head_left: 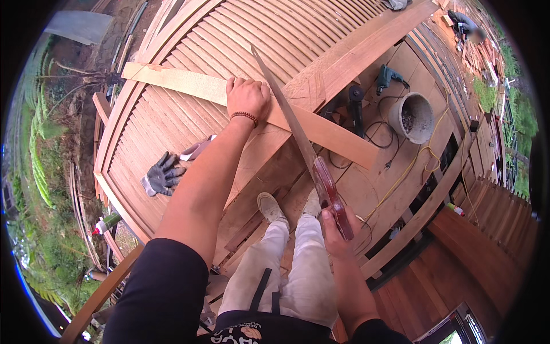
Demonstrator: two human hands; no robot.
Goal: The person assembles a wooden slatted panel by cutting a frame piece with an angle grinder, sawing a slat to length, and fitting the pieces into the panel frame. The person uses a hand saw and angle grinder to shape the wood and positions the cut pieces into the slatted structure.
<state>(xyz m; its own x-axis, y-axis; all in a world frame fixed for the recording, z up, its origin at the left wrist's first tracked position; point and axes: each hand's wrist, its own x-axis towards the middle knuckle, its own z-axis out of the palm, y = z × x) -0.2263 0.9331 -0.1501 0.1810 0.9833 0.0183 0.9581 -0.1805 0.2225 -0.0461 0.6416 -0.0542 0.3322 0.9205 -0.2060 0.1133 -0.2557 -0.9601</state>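
A long pale wooden board lies slantwise over a slatted wooden panel, its right end jutting out past the panel's edge beam. My left hand, with a beaded bracelet at the wrist, is closed over the board near its middle. In my right hand is the dark red handle of a handsaw. Its blade slants up and left across the board, just right of my left hand. Whether the teeth have cut into the wood cannot be made out.
A grey work glove rests on the slats. To the right are a teal power drill, a black angle grinder, a bucket and a trailing yellow cord. Another person is far off at upper right.
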